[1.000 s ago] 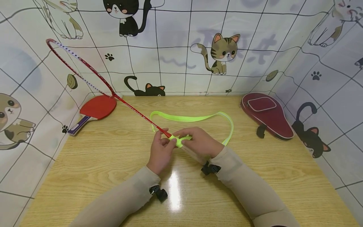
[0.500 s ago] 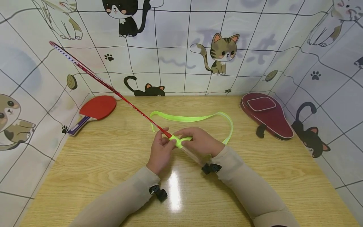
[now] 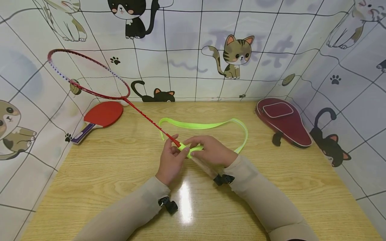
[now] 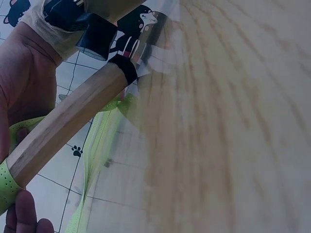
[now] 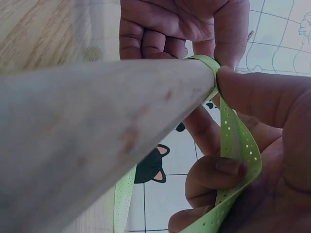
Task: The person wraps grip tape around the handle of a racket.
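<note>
A red badminton racket [image 3: 144, 115] points up and to the left, its bare wooden handle [image 4: 68, 119] toward the person. Neon-green perforated grip tape [image 3: 196, 126] is wound round the upper end of the handle, just below the red cone. The left hand [image 3: 170, 162] pinches the racket at this wrapped part between thumb and fingers. Close on the right, the right hand [image 3: 212, 150] pinches the tape against the handle, and in the right wrist view its curled fingers [image 5: 214, 174] hold the strip. The loose tape loops behind the hands on the table. The right forearm partly hides the handle's butt.
A red table tennis bat [image 3: 104, 114] lies at the table's back left. A dark red bat case [image 3: 283, 122] lies at the back right. Cat-patterned cloth walls [image 3: 184, 67] enclose the wooden table [image 3: 120, 170] at the back and sides.
The racket has turned about its long axis: its head goes from slanted, to edge-on, to showing a wide oval. Both hands stay at the wrapped part, with the loose tape nearly unmoved.
</note>
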A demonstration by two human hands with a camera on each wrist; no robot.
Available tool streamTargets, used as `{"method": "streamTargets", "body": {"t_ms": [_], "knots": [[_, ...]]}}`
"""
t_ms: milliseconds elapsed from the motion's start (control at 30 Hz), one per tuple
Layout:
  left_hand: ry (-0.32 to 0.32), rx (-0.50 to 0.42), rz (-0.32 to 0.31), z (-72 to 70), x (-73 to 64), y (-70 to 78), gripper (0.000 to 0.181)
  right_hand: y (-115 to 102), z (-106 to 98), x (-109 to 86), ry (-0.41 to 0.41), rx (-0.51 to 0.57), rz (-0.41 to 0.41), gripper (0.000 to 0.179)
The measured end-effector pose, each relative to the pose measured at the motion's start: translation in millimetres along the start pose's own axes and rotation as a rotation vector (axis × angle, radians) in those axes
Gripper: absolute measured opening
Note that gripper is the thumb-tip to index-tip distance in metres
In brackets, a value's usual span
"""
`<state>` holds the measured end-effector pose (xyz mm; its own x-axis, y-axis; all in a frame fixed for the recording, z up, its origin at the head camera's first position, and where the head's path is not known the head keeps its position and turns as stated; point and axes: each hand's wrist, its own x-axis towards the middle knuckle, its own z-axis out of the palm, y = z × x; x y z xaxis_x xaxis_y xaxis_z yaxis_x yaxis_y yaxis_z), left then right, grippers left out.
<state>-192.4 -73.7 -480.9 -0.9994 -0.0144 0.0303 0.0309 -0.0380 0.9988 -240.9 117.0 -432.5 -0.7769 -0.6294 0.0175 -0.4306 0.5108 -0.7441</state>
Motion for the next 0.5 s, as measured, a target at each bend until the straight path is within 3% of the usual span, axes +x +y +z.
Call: {"method": "streamTargets", "body": {"t_ms": [500], "knots": [[0.015,0.015,-0.008,-0.7,1.6,0.1,0.061,0.4,2.9,0.9,-0.003,0.085,0.019,0.045]]}}
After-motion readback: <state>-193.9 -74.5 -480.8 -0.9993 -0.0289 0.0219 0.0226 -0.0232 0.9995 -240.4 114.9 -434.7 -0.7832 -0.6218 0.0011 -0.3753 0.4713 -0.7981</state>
